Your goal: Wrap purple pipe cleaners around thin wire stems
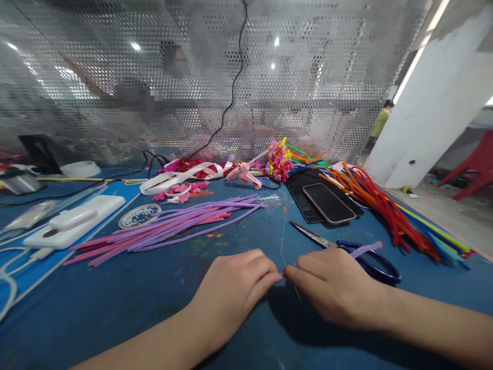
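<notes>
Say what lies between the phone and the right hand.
In the head view, the scissors lie between the phone and the right hand.

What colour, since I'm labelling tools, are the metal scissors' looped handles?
The handles are dark blue, clearest in the head view.

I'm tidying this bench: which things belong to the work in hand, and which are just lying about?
Work in hand, apparently:
thin wire, at left hand and right hand fingertips
purple and pink fuzzy stems, likely
scissors, perhaps

Seemingly lying about:
phone
white power strip
</notes>
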`<state>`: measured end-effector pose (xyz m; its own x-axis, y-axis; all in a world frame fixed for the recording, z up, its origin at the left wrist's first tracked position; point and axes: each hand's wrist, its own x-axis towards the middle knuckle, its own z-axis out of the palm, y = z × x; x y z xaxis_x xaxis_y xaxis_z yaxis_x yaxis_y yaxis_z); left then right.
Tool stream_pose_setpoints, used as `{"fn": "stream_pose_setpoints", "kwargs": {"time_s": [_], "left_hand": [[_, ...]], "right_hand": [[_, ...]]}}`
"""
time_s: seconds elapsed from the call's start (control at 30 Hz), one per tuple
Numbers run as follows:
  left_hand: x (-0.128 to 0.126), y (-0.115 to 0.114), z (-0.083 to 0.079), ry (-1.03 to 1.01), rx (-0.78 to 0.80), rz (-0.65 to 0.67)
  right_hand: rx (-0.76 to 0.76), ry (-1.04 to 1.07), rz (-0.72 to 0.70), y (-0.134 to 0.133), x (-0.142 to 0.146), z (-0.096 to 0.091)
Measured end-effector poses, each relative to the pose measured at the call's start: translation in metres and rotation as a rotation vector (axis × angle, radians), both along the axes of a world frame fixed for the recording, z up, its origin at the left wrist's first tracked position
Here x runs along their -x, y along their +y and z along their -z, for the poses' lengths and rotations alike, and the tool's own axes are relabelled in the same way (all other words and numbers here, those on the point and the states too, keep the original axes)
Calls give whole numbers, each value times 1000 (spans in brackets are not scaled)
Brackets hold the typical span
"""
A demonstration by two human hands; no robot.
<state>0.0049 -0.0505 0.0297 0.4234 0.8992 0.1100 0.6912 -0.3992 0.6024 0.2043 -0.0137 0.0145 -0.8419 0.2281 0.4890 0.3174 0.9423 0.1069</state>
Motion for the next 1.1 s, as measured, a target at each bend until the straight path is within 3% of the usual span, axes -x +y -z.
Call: {"fn": "stream_pose_setpoints", "kwargs": {"time_s": [0.07, 0.13, 0.17, 0.2, 0.3, 0.37, 0.43, 0.5, 0.57, 0.6, 0.67, 0.77, 0.83, 0.87, 0.93, 1.0, 1.1], "left_hand": [[-2, 2, 0, -146, 385, -24], [-2, 4, 2, -209, 551, -24], [-2, 4, 3, -171, 481, -11], [-1, 5, 4, -90, 310, 13], [2, 4, 6, 278, -423, 160], [3, 3, 8, 446, -766, 251], [5, 3, 9, 506, -911, 294], [5, 4, 9, 491, -922, 298], [5, 5, 7, 411, -774, 276], [5, 5, 6, 333, -613, 249], [4, 6, 4, 100, -111, 163], [2, 8, 2, -289, 790, 28], [0, 9, 3, -435, 1160, -5], [0, 10, 3, -463, 1216, -7], [-1, 10, 4, -453, 1059, -38], [0, 9, 3, -352, 635, -81], [2, 5, 5, -63, -84, -3]], "right_hand": [[-141, -33, -51, 1, -2, 2], [-164, -50, -66, 2, -2, 3], [-119, -49, -46, 3, -2, 4], [-42, -49, -17, 4, -1, 5], [278, -47, 48, 6, 0, 4], [460, -35, 58, 7, 0, 1], [560, -15, 59, 8, 0, -1], [556, -5, 37, 9, -1, -1], [449, -16, 7, 9, -1, 1], [361, -24, -11, 9, -2, 2], [150, -39, -65, 8, -3, 2], [-165, -23, -212, 4, -7, -2], [-294, -8, -287, 1, -8, -5], [-305, -1, -287, 0, -9, -5], [-226, 11, -207, 0, -7, -4], [-78, 27, -80, 1, -5, -2], [97, 27, 21, 3, 0, 1]]}}
